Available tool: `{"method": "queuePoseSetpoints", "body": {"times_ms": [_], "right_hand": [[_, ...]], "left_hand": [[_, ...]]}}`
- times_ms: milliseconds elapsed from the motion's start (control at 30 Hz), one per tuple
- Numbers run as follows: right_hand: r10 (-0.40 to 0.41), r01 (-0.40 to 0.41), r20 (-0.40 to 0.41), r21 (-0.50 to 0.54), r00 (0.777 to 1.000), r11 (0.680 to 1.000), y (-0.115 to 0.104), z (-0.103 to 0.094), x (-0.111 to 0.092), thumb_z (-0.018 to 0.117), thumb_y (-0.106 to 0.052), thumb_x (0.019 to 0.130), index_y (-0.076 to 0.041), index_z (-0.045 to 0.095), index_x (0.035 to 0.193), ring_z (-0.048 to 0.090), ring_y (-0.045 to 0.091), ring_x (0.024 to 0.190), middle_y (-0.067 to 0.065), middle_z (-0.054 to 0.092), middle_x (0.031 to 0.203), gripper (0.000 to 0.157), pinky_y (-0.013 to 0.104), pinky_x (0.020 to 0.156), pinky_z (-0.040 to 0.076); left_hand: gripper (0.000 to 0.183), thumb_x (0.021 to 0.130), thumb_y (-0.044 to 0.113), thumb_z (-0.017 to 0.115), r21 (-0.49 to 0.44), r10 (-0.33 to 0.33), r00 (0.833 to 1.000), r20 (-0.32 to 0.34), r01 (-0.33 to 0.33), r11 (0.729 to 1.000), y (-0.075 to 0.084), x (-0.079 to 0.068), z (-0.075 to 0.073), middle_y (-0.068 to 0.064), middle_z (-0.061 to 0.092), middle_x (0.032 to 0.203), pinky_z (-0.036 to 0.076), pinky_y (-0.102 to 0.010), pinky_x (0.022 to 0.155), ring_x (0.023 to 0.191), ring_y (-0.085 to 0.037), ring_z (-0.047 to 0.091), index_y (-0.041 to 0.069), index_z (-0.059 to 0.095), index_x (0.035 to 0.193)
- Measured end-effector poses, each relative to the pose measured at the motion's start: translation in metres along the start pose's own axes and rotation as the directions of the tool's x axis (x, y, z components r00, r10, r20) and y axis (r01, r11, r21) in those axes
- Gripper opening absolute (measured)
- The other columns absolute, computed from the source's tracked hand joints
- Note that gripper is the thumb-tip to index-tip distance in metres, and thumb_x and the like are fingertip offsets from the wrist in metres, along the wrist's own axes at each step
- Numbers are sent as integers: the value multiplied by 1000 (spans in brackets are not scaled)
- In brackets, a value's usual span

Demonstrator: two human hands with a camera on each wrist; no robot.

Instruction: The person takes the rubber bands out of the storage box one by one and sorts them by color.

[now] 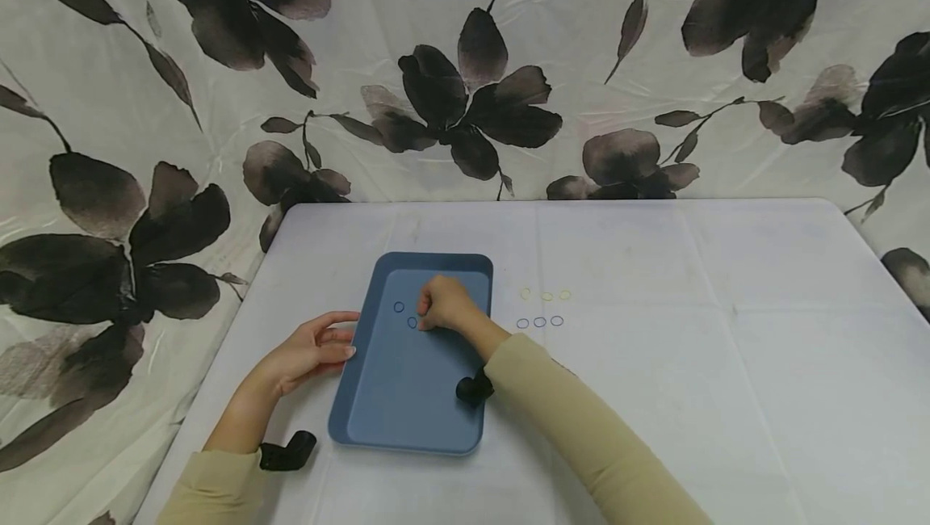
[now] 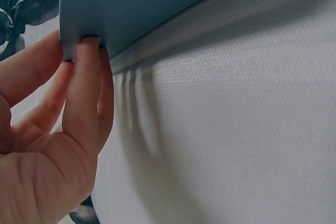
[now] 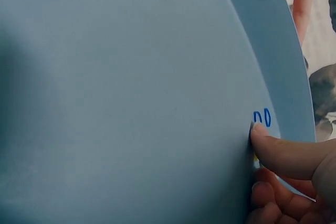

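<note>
A blue rectangular tray (image 1: 407, 396) lies on the white table. My left hand (image 1: 308, 351) pinches its left rim, fingers touching the edge in the left wrist view. My right hand (image 1: 450, 304) is over the upper part of the tray, thumb and fingers pinched together. Between them a speck of yellow ring (image 3: 256, 157) shows in the right wrist view; the rest is hidden. Beside these fingertips, two thin blue rings lie on the tray floor, the upper-left ring (image 1: 399, 302) and the lower ring (image 1: 412, 317).
Right of the tray, three yellow rings (image 1: 547, 293) lie in a row on the table (image 1: 690, 363). Below them is a row of three dark blue rings (image 1: 540, 317). A floral cloth (image 1: 327, 48) hangs behind the table's far edge. Black wrist devices (image 1: 288, 451) sit at both cuffs.
</note>
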State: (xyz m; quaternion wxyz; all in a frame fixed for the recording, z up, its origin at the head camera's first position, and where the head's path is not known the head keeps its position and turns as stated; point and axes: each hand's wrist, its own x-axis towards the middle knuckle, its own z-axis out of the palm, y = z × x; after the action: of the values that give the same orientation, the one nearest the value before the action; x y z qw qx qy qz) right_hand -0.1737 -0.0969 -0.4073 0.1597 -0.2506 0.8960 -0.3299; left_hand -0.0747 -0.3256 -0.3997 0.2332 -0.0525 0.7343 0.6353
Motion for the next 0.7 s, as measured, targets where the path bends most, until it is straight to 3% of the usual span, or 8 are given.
{"method": "queuePoseSetpoints", "body": {"times_ms": [233, 433, 567, 700], "right_hand": [[-4, 5, 14, -32, 1000, 999, -1, 0, -2, 80, -13, 72, -5, 66, 58, 44, 9, 52, -4, 54, 55, 22, 20, 50, 35], [7, -5, 67, -26, 998, 1000, -2, -1, -5, 74, -13, 79, -7, 62, 56, 42, 10, 51, -4, 50, 55, 27, 20, 47, 33], [23, -28, 77, 66, 997, 997, 1, -4, -4, 69, -10, 83, -4, 63, 61, 42, 10, 51, -2, 51, 57, 24, 21, 48, 34], [46, -59, 64, 216, 997, 975, 5, -9, -3, 67, -6, 85, -1, 64, 67, 48, 11, 51, 2, 54, 58, 19, 21, 49, 38]], "left_hand": [[68, 86, -2, 61, 4, 2, 1000, -8, -2, 1000, 1, 1, 0, -12, 57, 110, 51, -27, 74, 90, -13, 61, -7, 22, 142], [68, 86, -2, 61, -1, -4, 1000, -8, 4, 1000, -1, 1, 0, -11, 58, 109, 51, -27, 74, 89, -13, 61, -6, 22, 142], [68, 86, -1, 61, -7, -4, 1000, -3, 4, 1000, -1, 1, -1, -10, 58, 109, 51, -27, 74, 89, -12, 61, -6, 22, 142], [68, 86, -1, 61, -11, -4, 1000, 0, 4, 1000, -1, 1, -1, -10, 58, 108, 51, -27, 74, 88, -12, 61, -6, 22, 142]]}}
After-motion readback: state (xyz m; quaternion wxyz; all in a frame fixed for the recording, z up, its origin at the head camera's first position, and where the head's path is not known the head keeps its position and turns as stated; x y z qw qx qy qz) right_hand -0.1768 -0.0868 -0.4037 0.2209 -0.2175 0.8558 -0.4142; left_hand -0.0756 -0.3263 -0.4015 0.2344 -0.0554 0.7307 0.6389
